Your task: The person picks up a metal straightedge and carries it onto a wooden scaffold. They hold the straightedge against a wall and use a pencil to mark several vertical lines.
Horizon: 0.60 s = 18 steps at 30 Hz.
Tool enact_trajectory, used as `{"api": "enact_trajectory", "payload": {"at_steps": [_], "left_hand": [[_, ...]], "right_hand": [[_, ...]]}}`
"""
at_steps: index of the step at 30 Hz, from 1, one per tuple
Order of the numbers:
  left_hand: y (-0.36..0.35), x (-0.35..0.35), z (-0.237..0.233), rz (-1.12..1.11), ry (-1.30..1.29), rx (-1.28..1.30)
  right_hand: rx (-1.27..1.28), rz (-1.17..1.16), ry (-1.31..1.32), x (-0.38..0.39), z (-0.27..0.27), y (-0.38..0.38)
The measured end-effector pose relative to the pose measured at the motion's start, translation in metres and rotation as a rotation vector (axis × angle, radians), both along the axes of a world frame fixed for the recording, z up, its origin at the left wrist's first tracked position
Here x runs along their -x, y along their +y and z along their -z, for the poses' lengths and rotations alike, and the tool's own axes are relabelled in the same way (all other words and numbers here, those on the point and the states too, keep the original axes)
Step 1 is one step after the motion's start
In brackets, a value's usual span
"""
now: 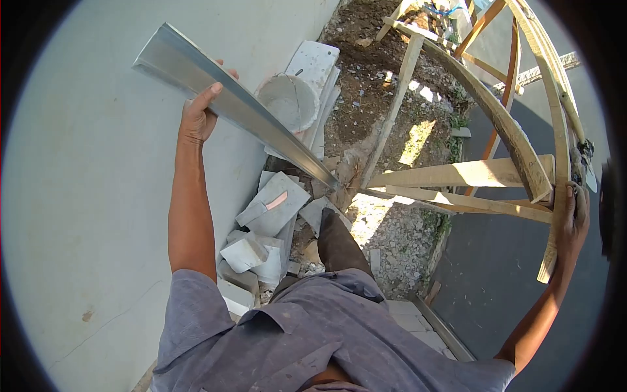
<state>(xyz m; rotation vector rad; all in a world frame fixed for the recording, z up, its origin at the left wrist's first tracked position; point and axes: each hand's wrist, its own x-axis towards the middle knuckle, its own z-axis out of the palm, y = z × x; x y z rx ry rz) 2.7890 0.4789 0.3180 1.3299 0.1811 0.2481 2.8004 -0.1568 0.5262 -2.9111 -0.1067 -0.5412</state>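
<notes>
My left hand is closed around a long aluminium straightedge, thumb across its face. The bar slants from its wide end near the pale wall down to its far end close to the rubble. At the right, my right hand grips an upright wooden plank of a timber scaffold, just by the joint with the horizontal boards. Part of that hand's grip is hidden. Below the bar, a trowel-like tool with a pinkish handle lies on a pale block.
A plaster-crusted bucket stands by stacked pale slabs. Broken blocks lie along the wall. Scaffold boards and a diagonal brace cross the right side above rubble and dirt.
</notes>
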Motion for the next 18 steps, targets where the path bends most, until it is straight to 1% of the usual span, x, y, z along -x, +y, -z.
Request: {"api": "enact_trajectory", "payload": {"at_steps": [3,6,8,10,13,14,15,17,18], "left_hand": [[-0.051,-0.018,-0.009,0.050,-0.024,-0.047],[-0.104,-0.042,-0.017,0.170,-0.169,-0.226],[-0.136,-0.058,-0.018,0.273,-0.029,-0.317],[-0.170,-0.074,0.003,0.254,-0.056,-0.252],[-0.206,-0.109,-0.028,0.131,-0.069,-0.204],[-0.213,-0.123,-0.060,0.143,-0.118,-0.238],[-0.218,-0.135,-0.109,0.148,-0.161,-0.267],[-0.204,-0.146,-0.203,0.382,-0.152,-0.112],[-0.187,-0.155,-0.229,0.524,-0.284,-0.236]], "right_hand": [[0.058,0.023,-0.017,0.001,-0.002,0.007],[0.012,0.033,0.050,0.001,-0.008,0.013],[0.046,-0.019,0.005,0.000,-0.008,0.014],[0.059,-0.056,-0.011,0.000,-0.013,0.019],[0.054,-0.101,-0.055,0.000,-0.015,0.017],[0.066,-0.113,-0.070,0.000,-0.015,0.015],[0.046,-0.130,-0.098,0.000,-0.017,0.017],[0.047,-0.136,-0.091,0.001,-0.018,0.015],[0.043,-0.139,-0.102,-0.001,-0.017,0.015]]}}
